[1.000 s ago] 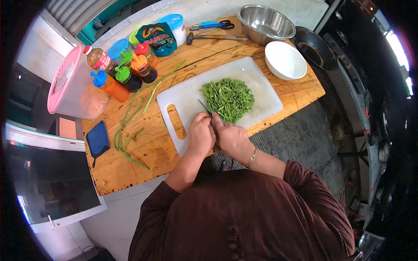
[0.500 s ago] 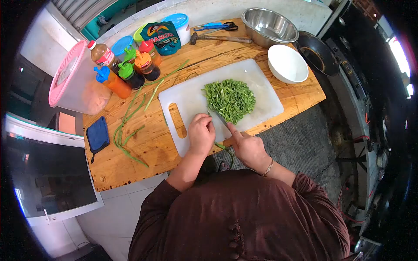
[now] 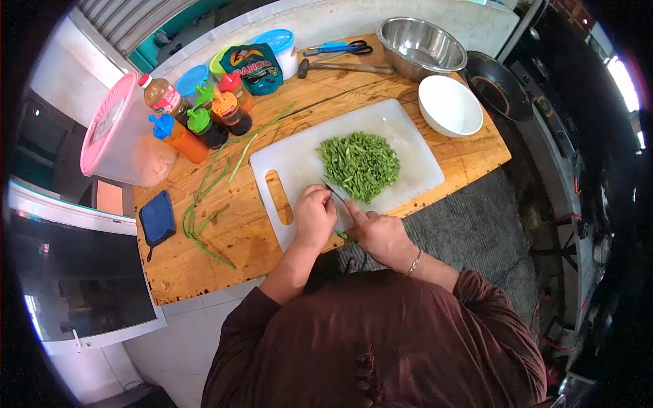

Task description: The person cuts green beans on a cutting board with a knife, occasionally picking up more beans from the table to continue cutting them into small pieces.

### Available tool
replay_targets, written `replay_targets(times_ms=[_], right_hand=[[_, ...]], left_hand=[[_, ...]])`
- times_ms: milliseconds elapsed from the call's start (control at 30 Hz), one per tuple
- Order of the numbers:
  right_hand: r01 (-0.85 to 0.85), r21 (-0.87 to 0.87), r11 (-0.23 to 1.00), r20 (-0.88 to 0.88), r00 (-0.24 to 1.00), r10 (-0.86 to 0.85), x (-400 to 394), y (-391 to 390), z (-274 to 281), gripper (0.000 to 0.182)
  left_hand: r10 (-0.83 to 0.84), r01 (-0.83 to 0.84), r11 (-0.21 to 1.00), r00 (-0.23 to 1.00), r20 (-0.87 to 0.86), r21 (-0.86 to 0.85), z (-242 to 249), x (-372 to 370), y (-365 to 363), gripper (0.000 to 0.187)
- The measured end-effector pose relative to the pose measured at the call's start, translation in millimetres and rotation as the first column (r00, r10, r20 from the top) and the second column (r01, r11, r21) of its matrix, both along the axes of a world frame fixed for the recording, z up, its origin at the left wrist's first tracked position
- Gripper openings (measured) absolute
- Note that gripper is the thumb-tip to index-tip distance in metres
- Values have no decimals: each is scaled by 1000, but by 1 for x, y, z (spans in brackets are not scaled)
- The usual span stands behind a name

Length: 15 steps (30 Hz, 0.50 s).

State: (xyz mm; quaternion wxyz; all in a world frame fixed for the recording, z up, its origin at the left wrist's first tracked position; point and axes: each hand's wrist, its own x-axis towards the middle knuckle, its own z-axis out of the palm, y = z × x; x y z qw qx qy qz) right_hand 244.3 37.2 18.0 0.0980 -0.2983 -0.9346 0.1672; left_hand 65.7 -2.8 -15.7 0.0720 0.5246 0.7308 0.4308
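Right hand (image 3: pixel 385 239): gripping knife (image 3: pixel 336 194), blade now against left fingertips | Left hand (image 3: pixel 315 216): fingers bunched, contents cannot be told | Chopped greens (image 3: pixel 360 165): heaped on cutting board (image 3: pixel 417 163), beside blade

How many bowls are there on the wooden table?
2. The stainless steel bowl stands at the far right corner; the white bowl is nearer to the person, right of the cutting board. I see no others.
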Motion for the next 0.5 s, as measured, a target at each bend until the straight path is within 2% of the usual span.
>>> replay_targets(times_ms=[67, 167, 267, 467, 500], right_hand=[[-10, -28, 1000, 3, 1000, 10, 0, 2, 4, 68], [-5, 7, 1000, -23, 1000, 5, -13, 9, -9, 69], [-4, -33, 999, 1, 1000, 4, -15, 6, -4, 59], [18, -75, 997, 70, 997, -13, 24, -10, 15, 58], [18, -71, 997, 39, 999, -15, 24, -8, 11, 58]], left_hand=[[22, -19, 999, 994, 106, -30, 1, 4, -1, 12], [-21, 21, 1000, 1000, 13, 3, -4, 0, 0, 9], [31, -31, 1000, 998, 50, -6, 2, 6, -1, 8], [75, -72, 996, 996, 52, -48, 6, -8, 3, 8], [69, -68, 997, 997, 33, -42, 6, -9, 4, 8]])
